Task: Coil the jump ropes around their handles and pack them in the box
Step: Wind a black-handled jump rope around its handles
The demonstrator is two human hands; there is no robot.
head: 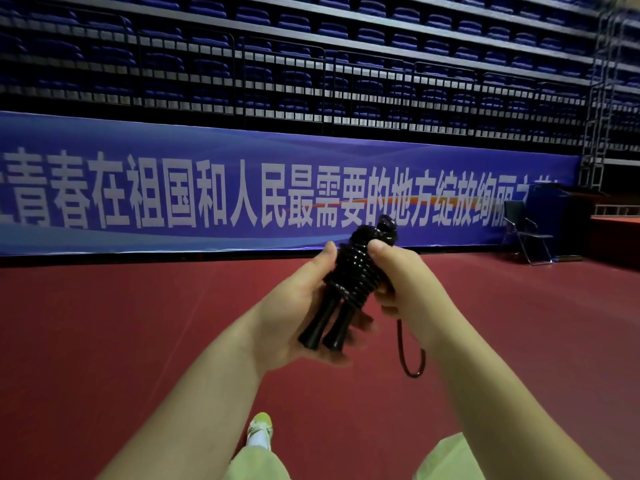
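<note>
Two bare hands hold a black jump rope (360, 268) at chest height over a red floor (138, 341). The rope's cord is wound in tight turns around its two handles (325, 327), which lie side by side with their flared ends pointing down toward the camera. The left hand (294, 306) cradles the bundle from below: thumb laid along the left side of the coil, fingers curled under the handles. The right hand (405, 282) grips the upper right of the coil, thumb tip pressed on the top turns, fingers folded around the far side; their tips are hidden. A short free loop (410, 355) of cord hangs beneath the right hand, clear of the floor. A knotted end (386, 225) projects above the coil. Open floor extends on all sides to a blue banner (242, 188) along the far edge, with tiers of blue seats (311, 46) above. A folding chair (526, 233) stands at the banner's right end, well apart from the hands. A green shoe (260, 429) and pale green trouser legs (450, 459) show below.
</note>
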